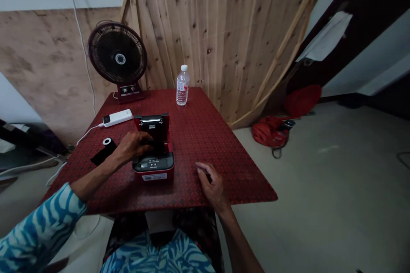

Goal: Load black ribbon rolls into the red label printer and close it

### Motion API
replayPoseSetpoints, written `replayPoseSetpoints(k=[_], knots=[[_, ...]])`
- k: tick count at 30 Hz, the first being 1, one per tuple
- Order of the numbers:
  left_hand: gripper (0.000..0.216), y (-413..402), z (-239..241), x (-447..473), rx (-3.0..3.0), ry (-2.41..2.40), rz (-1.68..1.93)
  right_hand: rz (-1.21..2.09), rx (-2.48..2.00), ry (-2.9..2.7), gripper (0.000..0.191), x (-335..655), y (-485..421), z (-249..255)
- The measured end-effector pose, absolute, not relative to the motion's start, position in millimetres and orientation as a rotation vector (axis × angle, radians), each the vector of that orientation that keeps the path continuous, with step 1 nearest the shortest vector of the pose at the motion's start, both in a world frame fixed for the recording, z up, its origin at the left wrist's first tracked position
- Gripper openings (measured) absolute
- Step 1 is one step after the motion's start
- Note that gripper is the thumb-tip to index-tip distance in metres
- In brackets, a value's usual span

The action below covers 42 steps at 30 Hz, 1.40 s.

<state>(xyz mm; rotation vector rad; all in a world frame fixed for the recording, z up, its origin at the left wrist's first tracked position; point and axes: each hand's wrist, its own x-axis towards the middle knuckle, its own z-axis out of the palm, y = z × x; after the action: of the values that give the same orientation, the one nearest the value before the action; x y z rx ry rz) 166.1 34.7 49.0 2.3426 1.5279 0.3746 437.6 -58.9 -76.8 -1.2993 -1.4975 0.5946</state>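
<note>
Pale boards (218, 21) stand behind a red desk (195, 132), and near its front edge I see the machine (156, 172) with its lid (160, 128) raised. The left hand (136, 145) reaches into it; the fingertips are hidden, so I can't tell whether they pinch anything. The right hand (211, 183) rests on the desk apart from the machine, loosely curled, holding nothing I can see. With just one hand at it, I'd guess, a hard push could make the machine slide, and a bumped lid might drop onto the knuckles. The roll (111, 145) lies beside the left forearm (96, 175); a careless sweep could send it unwinding off the desk.
</note>
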Motion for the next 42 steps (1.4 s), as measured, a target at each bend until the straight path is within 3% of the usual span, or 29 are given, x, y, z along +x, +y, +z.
replayPoseSetpoints(k=[4,13,17,23,30,34,38,42], knots=[[0.015,48,47,170,2.460,1.547,0.191,0.585,-1.296,-1.484,0.022,437,-60,-75],[0.016,52,48,169,2.392,1.516,0.284,0.588,-1.295,-1.471,0.024,438,-60,-81],[0.031,38,54,156,2.162,1.362,0.510,0.602,-1.311,-1.466,0.026,438,-59,-83],[0.016,2,49,163,2.246,1.327,0.891,0.669,-1.337,-1.420,0.028,438,-58,-83],[0.013,-42,33,164,2.695,1.199,0.882,0.737,-1.170,-1.401,0.029,412,-17,-32],[0.017,-54,31,162,2.837,1.173,0.881,0.884,-1.041,-1.307,0.047,385,44,-6],[0.021,-60,32,164,2.860,1.169,0.910,1.129,-1.015,-1.234,0.052,367,85,3],[0.022,-61,26,163,2.801,1.187,0.954,1.050,-1.014,-1.284,0.050,368,75,4]])
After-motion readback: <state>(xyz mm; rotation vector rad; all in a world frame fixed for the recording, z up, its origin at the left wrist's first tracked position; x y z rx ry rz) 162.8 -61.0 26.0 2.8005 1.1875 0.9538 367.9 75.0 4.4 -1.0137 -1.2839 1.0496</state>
